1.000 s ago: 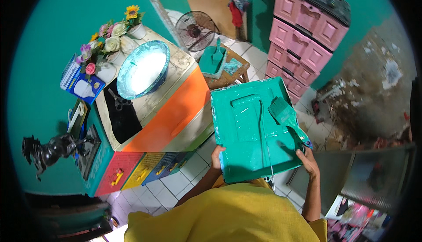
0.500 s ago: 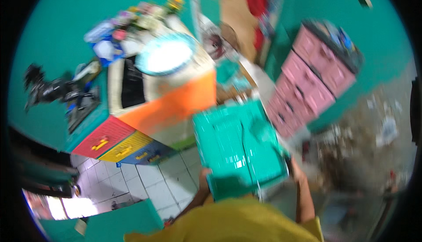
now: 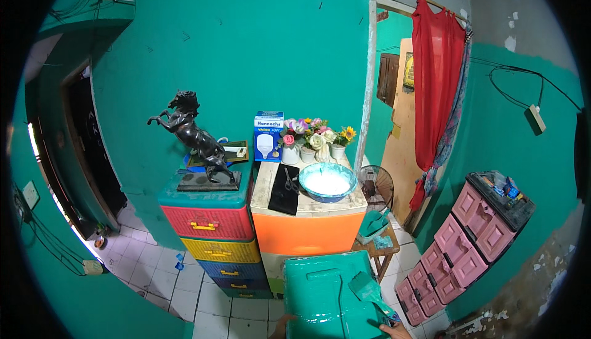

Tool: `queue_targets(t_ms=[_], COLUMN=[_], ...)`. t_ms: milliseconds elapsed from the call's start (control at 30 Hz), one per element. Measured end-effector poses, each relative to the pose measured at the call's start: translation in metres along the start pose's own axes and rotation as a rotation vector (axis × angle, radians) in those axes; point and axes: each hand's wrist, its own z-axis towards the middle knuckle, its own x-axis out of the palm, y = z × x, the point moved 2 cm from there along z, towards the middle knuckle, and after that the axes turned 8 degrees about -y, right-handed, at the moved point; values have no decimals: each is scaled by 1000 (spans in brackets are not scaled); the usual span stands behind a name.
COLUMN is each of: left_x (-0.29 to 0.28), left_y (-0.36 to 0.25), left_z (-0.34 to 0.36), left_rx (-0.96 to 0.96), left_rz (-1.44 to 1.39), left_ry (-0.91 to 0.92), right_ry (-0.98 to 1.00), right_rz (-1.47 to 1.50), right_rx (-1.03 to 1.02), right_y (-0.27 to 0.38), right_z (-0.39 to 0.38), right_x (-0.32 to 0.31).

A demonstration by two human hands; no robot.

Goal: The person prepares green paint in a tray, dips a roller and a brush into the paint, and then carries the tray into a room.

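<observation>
A wet-looking green rectangular plastic tray (image 3: 311,293), seemingly coated in paint, is held low in front of me. My left hand (image 3: 282,327) grips its left edge, mostly cut off by the lower border. On the opposite side my right hand (image 3: 397,330) is closed round the right edge, thumb on top. A flat, wide-bladed scraper or brush (image 3: 364,288), smeared with green, lies across the tray's right part. Its handle ends beside my right thumb; I cannot tell whether that hand also pins it.
Ahead stands an orange-fronted cabinet (image 3: 308,233) bearing a bowl of white stuff (image 3: 327,182), scissors (image 3: 290,182) and flowers (image 3: 320,137). Left of it, a horse statue (image 3: 196,142) tops a multicoloured drawer unit (image 3: 212,222). Pink drawers (image 3: 458,240) lean at right, beyond a small wooden stool (image 3: 383,250).
My view has lifted and levelled, so the tray and both hands sit lower in the picture. The tray stays in both hands, with the scraper or brush still on it.
</observation>
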Motion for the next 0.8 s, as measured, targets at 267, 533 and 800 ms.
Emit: queue_targets(t_ms=[267, 533, 800], left_x=[7, -18, 26], left_y=[2, 34, 43], left_z=[-21, -5, -15], left_rx=[133, 316, 356], left_rz=[-99, -67, -171], left_ry=[-7, -229, -25], right_ry=[115, 491, 432], right_rz=[-22, -25, 238], right_rx=[-176, -287, 63], right_y=[-2, 27, 13], right_z=[51, 110, 203], right_x=[-4, -22, -92])
